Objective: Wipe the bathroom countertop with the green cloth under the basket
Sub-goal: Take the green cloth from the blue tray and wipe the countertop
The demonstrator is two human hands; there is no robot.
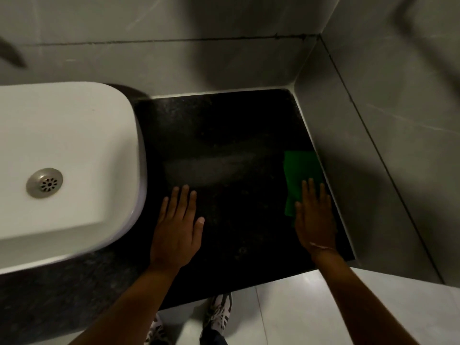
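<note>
The black speckled countertop (224,135) fills the middle of the head view. A green cloth (301,170) lies flat on it along the right edge, next to the wall. My right hand (315,215) rests palm down on the near part of the cloth, fingers straight and together. My left hand (178,225) lies flat on the bare counter beside the sink, holding nothing. A pale smear shows on the counter between the hands. No basket is in view.
A white rectangular sink (74,155) with a metal drain (44,183) stands on the left. Grey tiled walls (385,135) close the back and right sides. Below the counter's front edge are the pale floor and my shoes (219,312).
</note>
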